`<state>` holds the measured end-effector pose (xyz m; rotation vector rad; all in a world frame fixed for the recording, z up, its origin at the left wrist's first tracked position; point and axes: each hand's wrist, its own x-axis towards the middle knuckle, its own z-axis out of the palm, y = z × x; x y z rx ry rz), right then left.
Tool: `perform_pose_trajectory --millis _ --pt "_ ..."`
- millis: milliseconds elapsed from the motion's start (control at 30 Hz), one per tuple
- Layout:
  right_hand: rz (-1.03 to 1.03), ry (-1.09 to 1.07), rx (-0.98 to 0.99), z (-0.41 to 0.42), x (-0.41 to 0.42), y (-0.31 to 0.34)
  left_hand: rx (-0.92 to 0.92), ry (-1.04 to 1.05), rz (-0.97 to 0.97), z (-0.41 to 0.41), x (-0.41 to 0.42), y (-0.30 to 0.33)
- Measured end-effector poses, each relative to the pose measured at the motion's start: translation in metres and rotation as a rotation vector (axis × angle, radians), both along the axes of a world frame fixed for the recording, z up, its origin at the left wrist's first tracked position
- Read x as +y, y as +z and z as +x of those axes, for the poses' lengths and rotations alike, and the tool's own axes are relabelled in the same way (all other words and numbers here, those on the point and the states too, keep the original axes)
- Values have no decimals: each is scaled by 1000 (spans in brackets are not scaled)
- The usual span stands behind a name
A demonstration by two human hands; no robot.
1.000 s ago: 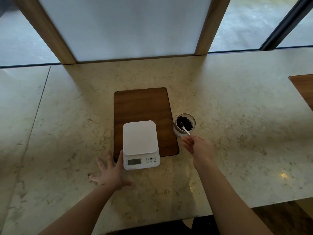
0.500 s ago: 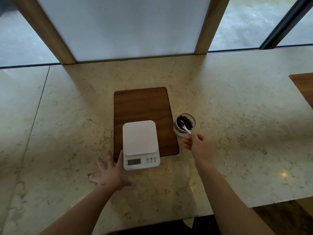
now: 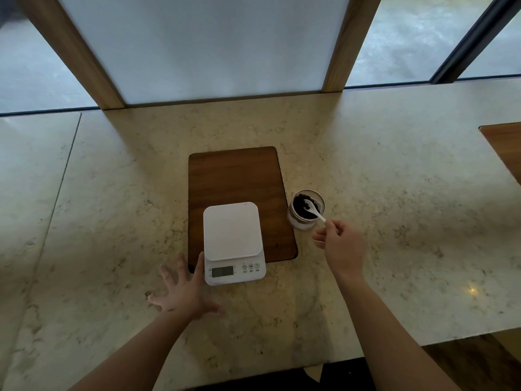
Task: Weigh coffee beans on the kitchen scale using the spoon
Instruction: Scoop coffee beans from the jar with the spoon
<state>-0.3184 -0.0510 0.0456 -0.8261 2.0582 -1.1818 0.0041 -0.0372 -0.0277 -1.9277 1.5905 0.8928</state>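
A white kitchen scale [image 3: 232, 241] stands on the front part of a dark wooden board [image 3: 235, 176], its bare platform facing up and its display toward me. Just right of the board stands a small glass jar [image 3: 306, 221] with dark coffee beans [image 3: 300, 206] inside. My right hand [image 3: 339, 246] pinches the handle of a white spoon [image 3: 314, 211], whose bowl lies in the jar over the beans. My left hand [image 3: 183, 289] rests flat on the counter with fingers spread, its fingertips touching the scale's left front corner.
The pale marble counter [image 3: 394, 221] runs wide on both sides, with its front edge close to me. Another wooden inlay [image 3: 504, 148] shows at the far right edge. Wooden window posts [image 3: 342, 43] rise behind the counter.
My right hand has shifted slightly right and the spoon's bowl has gone deeper into the jar. My left hand and the scale have stayed put.
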Motion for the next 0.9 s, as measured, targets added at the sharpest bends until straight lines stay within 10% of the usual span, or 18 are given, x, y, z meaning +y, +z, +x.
perform_pose_trajectory --millis 267,600,900 --pt "78 166 359 -2 -8 2 -1 -2 -7 0 0 2" --pt "81 -87 -360 0 -14 -4 -5 -9 1 -3 0 5" --pt "99 -140 -530 1 -14 -4 -13 -12 -3 -3 0 6"
